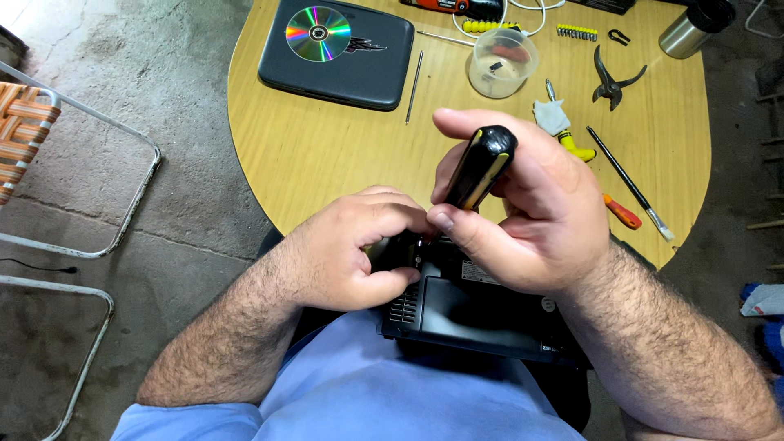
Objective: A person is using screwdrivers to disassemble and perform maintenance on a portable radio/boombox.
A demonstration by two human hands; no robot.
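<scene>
My right hand [531,208] grips a black and yellow screwdriver [482,167] by its handle, held nearly upright with the tip pointing down into a black device [465,314] resting on my lap. My left hand [355,253] clasps the device's upper left corner, fingers curled beside the screwdriver tip. The tip itself is hidden between my fingers.
A round wooden table [327,155] lies ahead. On it sit a dark case [384,69] with a shiny disc [318,33], a clear plastic cup [502,63], pliers [611,82], a thin brush [630,184], a yellow-handled screwdriver [572,145] and a metal flask [690,28]. A folding chair frame [73,204] stands left.
</scene>
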